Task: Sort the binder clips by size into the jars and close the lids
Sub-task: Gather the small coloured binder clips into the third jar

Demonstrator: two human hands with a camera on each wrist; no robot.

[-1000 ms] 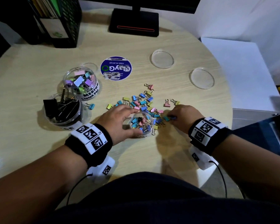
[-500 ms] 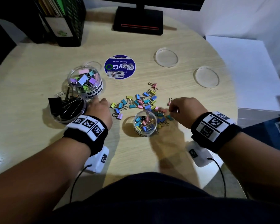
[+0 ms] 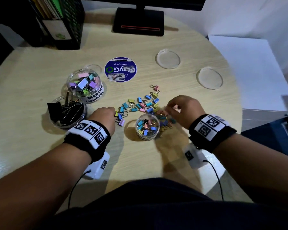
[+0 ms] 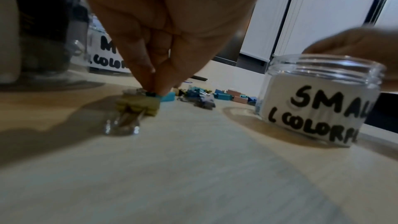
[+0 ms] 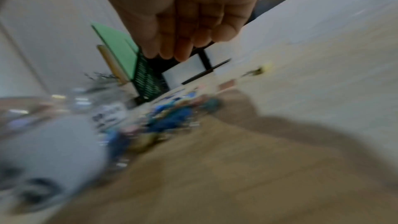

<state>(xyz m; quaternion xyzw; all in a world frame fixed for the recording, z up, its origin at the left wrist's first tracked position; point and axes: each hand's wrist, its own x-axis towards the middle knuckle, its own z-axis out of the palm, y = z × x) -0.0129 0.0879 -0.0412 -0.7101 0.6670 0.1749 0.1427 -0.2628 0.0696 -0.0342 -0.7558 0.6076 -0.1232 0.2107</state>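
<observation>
Several small colourful binder clips [image 3: 145, 103] lie scattered on the round table. Just in front of them stands the open small jar [image 3: 147, 127] [image 4: 318, 98], partly filled with clips. My left hand [image 3: 114, 113] is at the pile's left edge. Its fingertips [image 4: 150, 84] pinch a small dark-teal clip [image 4: 152, 93] on the table, behind a yellow clip [image 4: 137, 106]. My right hand [image 3: 170, 107] hovers over the pile's right side with its fingers bunched [image 5: 170, 52]. That view is blurred and shows nothing in them.
The medium jar [image 3: 85, 85] of pastel clips and the jar of large black clips [image 3: 66, 113] stand open at the left. Clear lids [image 3: 168, 58] [image 3: 209, 78] and a blue round label [image 3: 120, 69] lie further back. A monitor base [image 3: 138, 22] and a mesh file holder [image 3: 63, 22] stand at the far edge.
My left hand left the small jar, swung left toward the large jar, then came to the pile's left edge. My right hand rose from the table beside the pile.
</observation>
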